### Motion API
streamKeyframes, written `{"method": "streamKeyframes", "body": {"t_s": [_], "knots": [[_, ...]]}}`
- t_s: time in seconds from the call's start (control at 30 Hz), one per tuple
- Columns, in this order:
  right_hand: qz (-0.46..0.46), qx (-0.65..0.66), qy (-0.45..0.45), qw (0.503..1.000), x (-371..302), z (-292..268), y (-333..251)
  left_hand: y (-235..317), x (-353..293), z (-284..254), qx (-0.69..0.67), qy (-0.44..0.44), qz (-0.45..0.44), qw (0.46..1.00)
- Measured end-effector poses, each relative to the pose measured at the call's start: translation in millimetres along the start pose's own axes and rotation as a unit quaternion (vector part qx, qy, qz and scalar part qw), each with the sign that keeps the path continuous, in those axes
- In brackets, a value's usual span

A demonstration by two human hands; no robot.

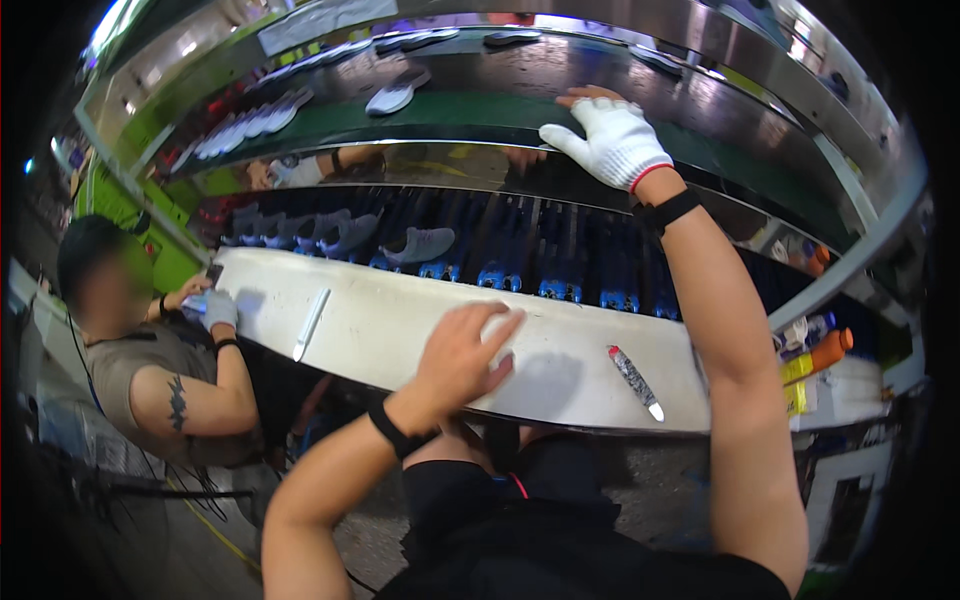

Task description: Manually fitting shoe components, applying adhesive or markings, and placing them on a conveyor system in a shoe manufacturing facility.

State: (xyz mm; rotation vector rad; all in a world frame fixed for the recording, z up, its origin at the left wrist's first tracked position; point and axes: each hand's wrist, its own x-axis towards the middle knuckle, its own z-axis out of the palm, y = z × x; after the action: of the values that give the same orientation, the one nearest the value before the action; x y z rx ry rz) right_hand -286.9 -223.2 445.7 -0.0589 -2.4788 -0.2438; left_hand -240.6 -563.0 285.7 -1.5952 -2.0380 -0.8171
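Note:
Above the pale worktop, my bare left hand hangs with its fingers curved and apart, holding nothing. My right hand, in a white knit glove that leaves some fingertips bare, reaches to the green-edged upper shelf. Its thumb and fingers are spread, and I see nothing in it. A tool with a speckled grey handle, red end and white tip lies on the worktop under my right forearm. To the left is a slim white stick-like tool. The nearest grey shoe sits on the blue-and-black rack behind the worktop.
Several more shoes line the rack to the left. Shoe soles lie on the upper shelf. A co-worker with a gloved hand works at the left end. An orange bottle and a metal post stand right.

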Motion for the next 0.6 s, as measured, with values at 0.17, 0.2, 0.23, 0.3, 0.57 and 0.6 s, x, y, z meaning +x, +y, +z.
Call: {"method": "streamKeyframes", "body": {"t_s": [0.17,0.2,0.23,0.3,0.57,0.6], "knots": [[0.1,0.062,-0.105,0.988,17,-17,-15,-149,2,59,0.101,-0.085,-0.134,0.982],[0.114,0.063,-0.101,0.986,18,-19,-17,-177,1,66,0.126,-0.076,-0.154,0.977],[0.129,0.063,-0.095,0.985,20,-19,-18,-202,0,72,0.151,-0.093,-0.202,0.963],[0.13,0.055,-0.091,0.986,20,-19,-21,-244,4,81,0.203,-0.139,-0.287,0.926],[0.165,0.056,-0.093,0.98,26,-20,-20,-287,13,122,0.317,-0.209,-0.364,0.851],[0.162,0.055,-0.092,0.981,27,-20,-21,-289,14,118,0.317,-0.206,-0.365,0.851]]}}
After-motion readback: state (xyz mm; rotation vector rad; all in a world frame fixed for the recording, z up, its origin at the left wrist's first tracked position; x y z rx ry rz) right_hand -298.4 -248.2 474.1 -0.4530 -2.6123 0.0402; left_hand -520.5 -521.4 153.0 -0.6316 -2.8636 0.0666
